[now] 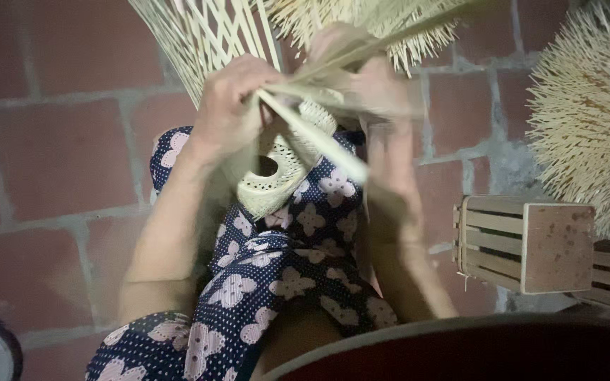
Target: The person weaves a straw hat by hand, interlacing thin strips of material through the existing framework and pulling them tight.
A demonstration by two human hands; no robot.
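Observation:
My left hand grips pale bamboo strips at the middle top of the head view. My right hand is closed on the same bundle of strips just to the right, blurred by motion. Both hands are held over a half-woven pale basket that rests on my lap, against dark blue trousers with a pink flower print. Loose strip ends of the weave fan out above my hands.
A red brick floor lies beneath. A small wooden slatted stool stands at the right. A spiky unfinished woven piece sits at the far right. A dark rounded rim crosses the bottom.

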